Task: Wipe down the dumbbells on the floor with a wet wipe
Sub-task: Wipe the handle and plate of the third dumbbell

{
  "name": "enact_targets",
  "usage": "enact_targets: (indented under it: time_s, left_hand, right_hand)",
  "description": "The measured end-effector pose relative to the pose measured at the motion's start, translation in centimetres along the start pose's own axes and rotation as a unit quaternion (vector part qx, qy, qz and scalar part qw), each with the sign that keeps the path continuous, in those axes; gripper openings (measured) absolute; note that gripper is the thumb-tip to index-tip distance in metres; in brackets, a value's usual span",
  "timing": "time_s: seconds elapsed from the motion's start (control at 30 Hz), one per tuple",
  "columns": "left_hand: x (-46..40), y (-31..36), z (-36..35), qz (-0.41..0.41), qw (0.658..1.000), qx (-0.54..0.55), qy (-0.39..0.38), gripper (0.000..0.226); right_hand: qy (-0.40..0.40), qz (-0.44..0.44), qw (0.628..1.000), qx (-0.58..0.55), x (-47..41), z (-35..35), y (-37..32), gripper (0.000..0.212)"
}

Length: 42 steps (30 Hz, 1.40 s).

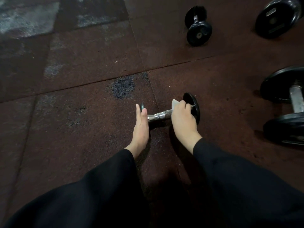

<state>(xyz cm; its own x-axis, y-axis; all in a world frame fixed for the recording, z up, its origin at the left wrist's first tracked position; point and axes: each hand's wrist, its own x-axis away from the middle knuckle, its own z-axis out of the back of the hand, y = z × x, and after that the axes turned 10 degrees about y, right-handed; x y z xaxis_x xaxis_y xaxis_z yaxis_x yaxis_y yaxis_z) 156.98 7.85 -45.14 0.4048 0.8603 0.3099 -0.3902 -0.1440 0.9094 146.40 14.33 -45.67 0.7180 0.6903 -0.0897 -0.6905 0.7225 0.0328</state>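
Floor mats (82,129) showing dark reddish-brown, speckled — one blue-black patch (123,88), greyish-white scuffs (24,18) far left. Dumbbell (191,106) heads reading glossy black; handle (158,116) gleaming chrome, cross-hatched near the wipe (174,103) — pale white. Sleeves (238,178) showing plain black.

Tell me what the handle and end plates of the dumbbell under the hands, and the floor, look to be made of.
Silver dumbbell handle: bright metal, probably chromed steel, with sharp glints and a rougher, knurled-looking band near the right hand. Black round end plate: smooth and semi-gloss, either painted metal or rubber coating. Reddish-brown floor: speckled, matte, laid in seamed tiles, most likely rubber.
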Motion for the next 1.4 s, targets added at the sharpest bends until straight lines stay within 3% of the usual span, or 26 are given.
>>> enact_targets:
  time_s: [0.03,0.13,0.23,0.33,0.43,0.53,0.63,0.8,1.0,1.23,1.4]
  left_hand:
    - [0.0,0.0,0.1,0.002,1.0,-0.001,0.001,0.053]
    - [0.0,0.2,0.0,0.001,1.0,-0.004,0.004,0.053]
    - [0.1,0.2,0.1,0.004,1.0,-0.002,0.0,0.054]
    - [-0.1,0.3,0.1,0.008,1.0,-0.003,0.0,0.053]
    - [-0.1,0.3,0.1,0.008,1.0,0.003,-0.002,0.054]
    - [-0.1,0.0,0.1,0.007,1.0,0.005,-0.003,0.054]
    - [-0.1,0.0,0.1,0.006,1.0,0.006,-0.003,0.054]
    - [-0.1,0.0,0.1,0.005,1.0,-0.003,-0.005,0.054]
    - [-0.1,0.0,0.1,0.005,1.0,0.005,-0.003,0.054]
    - [-0.2,0.1,0.1,0.012,1.0,-0.022,0.002,0.053]
    - [0.1,0.4,0.3,0.004,1.0,-0.023,-0.004,0.054]
  right_hand:
    - [0.021,-0.007,1.0,0.006,-0.4,0.9,-0.4,0.057]
    - [-0.006,0.025,1.0,0.001,-1.0,1.4,-0.8,0.02]
    - [0.029,-0.014,0.999,0.005,0.4,1.2,-1.1,0.025]
    - [0.035,-0.022,0.999,0.024,1.9,-1.2,-1.5,0.044]
    - [0.076,0.022,0.991,0.103,1.3,-0.4,-1.0,0.032]
    - [0.062,0.059,0.989,0.124,-1.3,-0.7,-0.3,0.033]
    - [0.034,0.088,0.967,0.235,-2.0,-0.5,-0.9,0.03]
    - [0.046,0.124,0.946,0.297,-2.3,-0.5,-1.2,0.027]
    - [-0.021,0.085,0.905,0.417,-0.1,0.0,-1.6,0.031]
    - [0.019,0.133,0.917,0.377,-1.5,-0.8,-1.5,0.024]
    - [0.025,0.128,0.906,0.402,-0.1,-0.5,-1.0,0.032]
